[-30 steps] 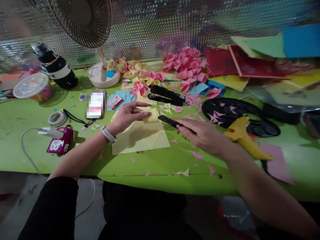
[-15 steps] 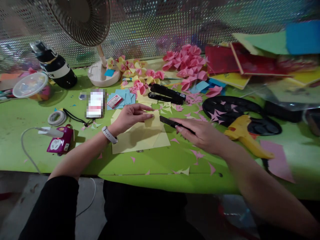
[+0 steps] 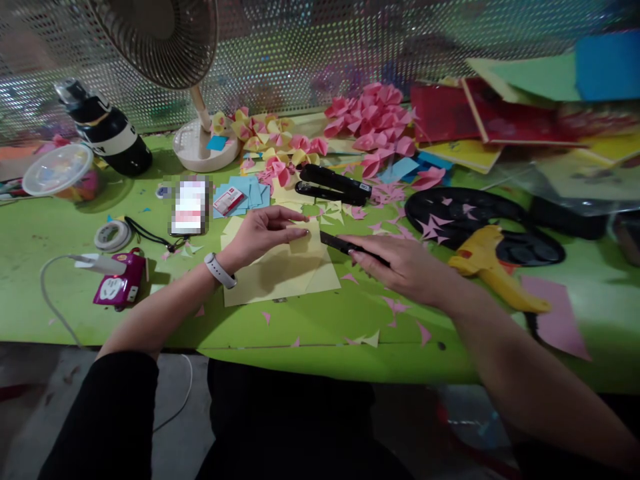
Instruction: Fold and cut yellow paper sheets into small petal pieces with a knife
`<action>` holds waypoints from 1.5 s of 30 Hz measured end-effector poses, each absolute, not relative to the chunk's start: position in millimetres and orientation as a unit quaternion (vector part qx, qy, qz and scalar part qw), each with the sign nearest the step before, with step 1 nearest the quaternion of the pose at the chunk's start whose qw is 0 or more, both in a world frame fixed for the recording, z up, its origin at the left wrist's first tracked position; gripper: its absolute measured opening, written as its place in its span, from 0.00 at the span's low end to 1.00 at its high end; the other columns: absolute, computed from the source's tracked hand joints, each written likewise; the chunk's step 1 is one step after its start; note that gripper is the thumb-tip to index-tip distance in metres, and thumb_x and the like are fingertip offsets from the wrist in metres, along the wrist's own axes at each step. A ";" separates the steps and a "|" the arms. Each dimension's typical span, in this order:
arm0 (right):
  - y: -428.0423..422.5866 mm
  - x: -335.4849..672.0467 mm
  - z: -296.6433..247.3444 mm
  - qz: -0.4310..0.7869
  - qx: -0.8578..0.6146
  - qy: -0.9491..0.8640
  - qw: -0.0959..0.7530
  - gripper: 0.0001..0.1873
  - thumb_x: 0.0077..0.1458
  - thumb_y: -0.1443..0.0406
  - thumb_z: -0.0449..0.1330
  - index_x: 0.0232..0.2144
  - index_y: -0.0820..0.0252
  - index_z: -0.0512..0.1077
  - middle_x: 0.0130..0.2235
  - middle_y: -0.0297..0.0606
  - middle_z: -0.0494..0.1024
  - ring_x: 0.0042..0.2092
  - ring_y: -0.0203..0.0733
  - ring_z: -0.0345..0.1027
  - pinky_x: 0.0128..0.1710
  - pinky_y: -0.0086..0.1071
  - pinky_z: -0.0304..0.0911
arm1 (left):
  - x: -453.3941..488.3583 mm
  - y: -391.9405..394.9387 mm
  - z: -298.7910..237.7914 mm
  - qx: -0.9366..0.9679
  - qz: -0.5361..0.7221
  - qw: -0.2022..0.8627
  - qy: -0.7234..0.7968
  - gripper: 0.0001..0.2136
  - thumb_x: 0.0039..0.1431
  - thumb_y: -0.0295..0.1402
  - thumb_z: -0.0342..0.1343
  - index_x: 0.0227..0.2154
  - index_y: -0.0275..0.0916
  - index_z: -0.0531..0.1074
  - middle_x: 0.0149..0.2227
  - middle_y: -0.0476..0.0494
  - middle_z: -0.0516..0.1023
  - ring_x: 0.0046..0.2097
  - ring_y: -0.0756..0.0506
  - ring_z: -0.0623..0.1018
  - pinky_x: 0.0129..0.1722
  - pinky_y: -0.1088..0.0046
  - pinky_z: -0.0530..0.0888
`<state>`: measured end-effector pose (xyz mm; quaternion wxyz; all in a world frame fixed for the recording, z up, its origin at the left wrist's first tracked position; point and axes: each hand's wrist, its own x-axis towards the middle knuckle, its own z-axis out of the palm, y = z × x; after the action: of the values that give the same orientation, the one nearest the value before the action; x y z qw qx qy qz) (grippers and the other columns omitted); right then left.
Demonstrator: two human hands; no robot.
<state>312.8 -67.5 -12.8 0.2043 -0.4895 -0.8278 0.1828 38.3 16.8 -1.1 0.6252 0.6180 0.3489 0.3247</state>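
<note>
My left hand [image 3: 260, 233] pinches a small folded yellow paper piece [image 3: 306, 237] between thumb and fingers, just above a stack of yellow paper sheets [image 3: 280, 277] on the green table [image 3: 60, 313]. A white band sits on that wrist. My right hand [image 3: 400, 267] lies palm down over a slim black tool [image 3: 336, 243], fingers curled on it; the tool's tip points left toward the yellow piece.
A black stapler [image 3: 333, 187], blue paper squares [image 3: 250, 195] and a phone [image 3: 190, 208] lie behind. Pink and yellow folded paper flowers [image 3: 370, 127] pile near a fan base [image 3: 205, 150]. A yellow glue gun [image 3: 493, 267], black tray [image 3: 470, 220], tape roll [image 3: 113, 235] and bottle [image 3: 107, 130] stand around.
The left hand has lifted the yellow piece slightly off the stack and closer to the black tool. The right hand has barely moved.
</note>
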 end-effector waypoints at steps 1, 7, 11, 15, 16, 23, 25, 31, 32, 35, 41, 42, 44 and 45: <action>-67.7 312.7 -12.4 0.185 -0.490 -0.828 0.202 0.24 0.70 0.56 0.48 0.62 0.54 0.71 0.51 0.44 0.83 0.44 0.49 0.79 0.43 0.43 0.74 | 38.8 16.1 -0.8 0.621 0.324 0.623 0.348 0.19 0.50 0.39 0.72 0.43 0.34 0.80 0.40 0.39 0.85 0.42 0.46 0.85 0.46 0.70 0.81; -68.3 311.8 -10.1 0.201 -0.488 -0.830 0.179 0.24 0.69 0.55 0.48 0.60 0.52 0.73 0.51 0.42 0.83 0.46 0.50 0.79 0.45 0.44 0.74 | 41.3 10.6 2.0 0.633 0.310 0.610 0.361 0.19 0.51 0.40 0.72 0.43 0.35 0.80 0.40 0.39 0.85 0.43 0.45 0.85 0.47 0.69 0.81; -67.9 311.5 -11.6 0.203 -0.490 -0.830 0.175 0.24 0.69 0.55 0.48 0.59 0.53 0.74 0.51 0.43 0.83 0.47 0.51 0.79 0.45 0.45 0.74 | 42.2 8.7 2.2 0.638 0.307 0.603 0.366 0.19 0.51 0.41 0.71 0.43 0.35 0.80 0.40 0.38 0.85 0.44 0.44 0.85 0.47 0.68 0.81; -67.5 310.3 -11.8 0.192 -0.487 -0.834 0.174 0.24 0.69 0.55 0.48 0.59 0.55 0.74 0.52 0.44 0.82 0.48 0.51 0.79 0.46 0.45 0.74 | 41.7 9.2 0.4 0.650 0.297 0.602 0.357 0.21 0.52 0.43 0.71 0.45 0.35 0.80 0.40 0.38 0.86 0.44 0.43 0.85 0.47 0.68 0.82; -67.6 309.7 -11.4 0.188 -0.485 -0.836 0.175 0.24 0.70 0.55 0.48 0.59 0.55 0.74 0.52 0.44 0.82 0.48 0.51 0.79 0.47 0.44 0.74 | 41.5 9.5 -0.2 0.651 0.296 0.603 0.354 0.21 0.52 0.43 0.71 0.45 0.35 0.80 0.40 0.38 0.86 0.44 0.43 0.85 0.47 0.68 0.82; -69.3 309.0 -11.9 0.151 -0.477 -0.847 0.180 0.23 0.69 0.58 0.49 0.59 0.54 0.74 0.52 0.43 0.83 0.43 0.47 0.80 0.41 0.40 0.75 | 40.5 10.8 -1.2 0.644 0.285 0.619 0.348 0.20 0.53 0.42 0.71 0.45 0.35 0.80 0.41 0.37 0.86 0.43 0.44 0.86 0.45 0.70 0.82; -69.3 309.2 -12.2 0.151 -0.472 -0.850 0.177 0.22 0.69 0.58 0.50 0.59 0.54 0.74 0.51 0.43 0.83 0.42 0.47 0.80 0.40 0.40 0.75 | 40.9 10.1 -0.5 0.644 0.280 0.617 0.356 0.21 0.53 0.43 0.71 0.45 0.35 0.80 0.41 0.37 0.86 0.43 0.44 0.86 0.45 0.70 0.82; -68.7 306.4 -10.8 0.156 -0.470 -0.855 0.154 0.23 0.70 0.58 0.49 0.59 0.57 0.74 0.51 0.45 0.83 0.42 0.48 0.80 0.39 0.40 0.74 | 42.8 6.9 0.3 0.643 0.284 0.616 0.357 0.19 0.53 0.42 0.71 0.43 0.36 0.80 0.40 0.39 0.86 0.43 0.44 0.86 0.44 0.71 0.82; -68.7 305.9 -10.8 0.157 -0.471 -0.854 0.153 0.23 0.70 0.58 0.49 0.59 0.57 0.74 0.51 0.45 0.83 0.41 0.48 0.80 0.39 0.41 0.74 | 43.0 6.5 0.4 0.644 0.281 0.615 0.358 0.18 0.53 0.42 0.70 0.43 0.36 0.80 0.40 0.39 0.86 0.43 0.44 0.86 0.44 0.71 0.82; -69.0 305.9 -10.7 0.163 -0.469 -0.855 0.152 0.23 0.70 0.57 0.49 0.60 0.55 0.74 0.52 0.44 0.83 0.42 0.48 0.80 0.40 0.41 0.74 | 42.8 6.7 0.8 0.649 0.271 0.611 0.362 0.19 0.53 0.43 0.70 0.44 0.37 0.80 0.40 0.39 0.86 0.43 0.43 0.86 0.45 0.70 0.83; -68.9 307.0 -8.5 0.175 -0.468 -0.857 0.129 0.23 0.69 0.59 0.49 0.59 0.56 0.74 0.52 0.44 0.82 0.45 0.50 0.80 0.41 0.42 0.75 | 39.6 14.4 -0.8 0.632 0.315 0.607 0.364 0.21 0.52 0.43 0.71 0.45 0.36 0.80 0.38 0.39 0.86 0.41 0.46 0.85 0.44 0.71 0.82; -68.7 306.4 -8.1 0.172 -0.470 -0.856 0.129 0.23 0.69 0.59 0.49 0.59 0.56 0.75 0.52 0.44 0.83 0.45 0.51 0.80 0.41 0.43 0.75 | 39.4 15.3 -1.3 0.625 0.323 0.611 0.362 0.21 0.51 0.43 0.72 0.45 0.36 0.80 0.38 0.39 0.86 0.40 0.46 0.85 0.44 0.71 0.82; -68.5 305.0 -7.8 0.167 -0.469 -0.857 0.137 0.23 0.69 0.59 0.49 0.58 0.55 0.75 0.52 0.43 0.83 0.45 0.51 0.80 0.42 0.43 0.75 | 39.8 15.7 -2.4 0.616 0.330 0.618 0.360 0.21 0.51 0.43 0.72 0.45 0.36 0.80 0.37 0.40 0.86 0.39 0.47 0.85 0.43 0.71 0.82; -68.6 304.3 -7.9 0.164 -0.467 -0.857 0.143 0.23 0.69 0.59 0.49 0.58 0.54 0.75 0.51 0.42 0.83 0.44 0.51 0.80 0.42 0.43 0.75 | 40.2 15.4 -3.0 0.614 0.329 0.619 0.362 0.21 0.51 0.43 0.72 0.45 0.36 0.80 0.37 0.41 0.86 0.38 0.48 0.84 0.43 0.71 0.82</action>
<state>304.3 -68.6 -7.9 0.1433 -0.4669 -0.8570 0.1643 40.2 15.4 -3.0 0.6192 0.6138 0.3623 0.3295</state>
